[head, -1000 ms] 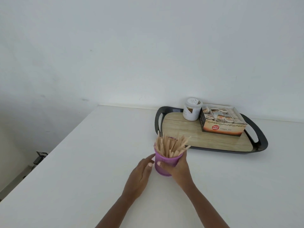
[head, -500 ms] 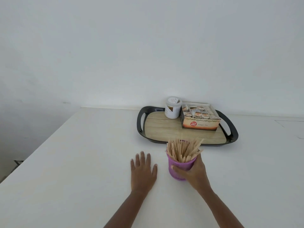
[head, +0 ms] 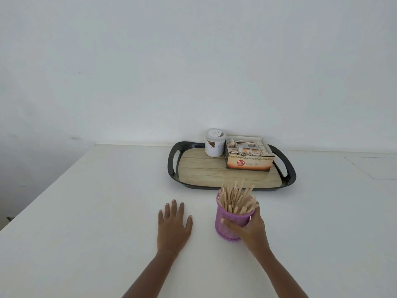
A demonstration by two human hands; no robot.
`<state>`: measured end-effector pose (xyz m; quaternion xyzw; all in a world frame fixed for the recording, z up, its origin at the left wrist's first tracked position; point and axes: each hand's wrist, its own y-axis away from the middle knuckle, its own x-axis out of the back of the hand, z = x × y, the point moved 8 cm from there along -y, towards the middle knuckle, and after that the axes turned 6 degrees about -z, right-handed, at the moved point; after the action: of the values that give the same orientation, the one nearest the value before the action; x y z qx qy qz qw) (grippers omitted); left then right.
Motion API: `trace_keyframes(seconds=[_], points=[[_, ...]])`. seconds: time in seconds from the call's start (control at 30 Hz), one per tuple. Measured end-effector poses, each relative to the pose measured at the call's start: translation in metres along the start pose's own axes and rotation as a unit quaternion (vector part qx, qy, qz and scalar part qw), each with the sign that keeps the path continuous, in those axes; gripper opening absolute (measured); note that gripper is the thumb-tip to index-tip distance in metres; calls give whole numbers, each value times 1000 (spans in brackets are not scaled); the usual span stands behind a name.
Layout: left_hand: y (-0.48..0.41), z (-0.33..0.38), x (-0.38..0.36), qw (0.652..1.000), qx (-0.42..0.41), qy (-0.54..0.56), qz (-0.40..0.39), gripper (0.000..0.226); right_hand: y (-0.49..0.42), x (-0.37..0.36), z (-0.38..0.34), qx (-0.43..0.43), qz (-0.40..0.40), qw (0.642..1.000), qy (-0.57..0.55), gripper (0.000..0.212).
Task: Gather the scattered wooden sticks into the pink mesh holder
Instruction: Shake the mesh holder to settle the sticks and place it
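**Fingers of right hand curled round pink mesh holder; left hand flat**

- Right: thumb lies across the near wall and the fingertips wrap the far right side.
- Left: palm down on the white table, fingers straight and slightly spread, holding nothing. It lies beside the holder without touching it.
- Holder: upright on the table, just short of the tray's near rim.
- Wooden sticks: packed inside, fanning above the rim and leaning right. No loose sticks in view.
- Beyond: a black-rimmed tray carries a tea box and a white jar.

Judgement: gathering looks finished, and the step in hand is settling the holder. To do it well, keep the base flat, loosen the thumb first, and draw the hand off sideways and low. The tall fanned sticks make the holder top-heavy, so brushing them could tip it.
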<state>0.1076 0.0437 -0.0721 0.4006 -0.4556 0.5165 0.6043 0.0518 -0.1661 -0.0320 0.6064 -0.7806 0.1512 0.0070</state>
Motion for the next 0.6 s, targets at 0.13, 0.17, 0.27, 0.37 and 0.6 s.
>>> trace_keyframes(seconds=[0.13, 0.17, 0.27, 0.37, 0.6], points=[[0, 1, 0, 1000, 0, 4, 2, 54, 7, -10, 0, 11, -45, 999, -2, 77], [0, 0, 0, 1000, 0, 4, 0, 54, 8, -15, -1, 10, -74, 997, 3, 77], [0, 0, 0, 1000, 0, 5, -1, 55, 2, -8, -1, 10, -57, 998, -27, 79], [0, 1, 0, 1000, 2, 4, -2, 55, 3, 6, -1, 21, 37, 999, -33, 80], [0, 0, 0, 1000, 1, 16, -1, 54, 8, 4, -6, 16, 2, 999, -31, 83]])
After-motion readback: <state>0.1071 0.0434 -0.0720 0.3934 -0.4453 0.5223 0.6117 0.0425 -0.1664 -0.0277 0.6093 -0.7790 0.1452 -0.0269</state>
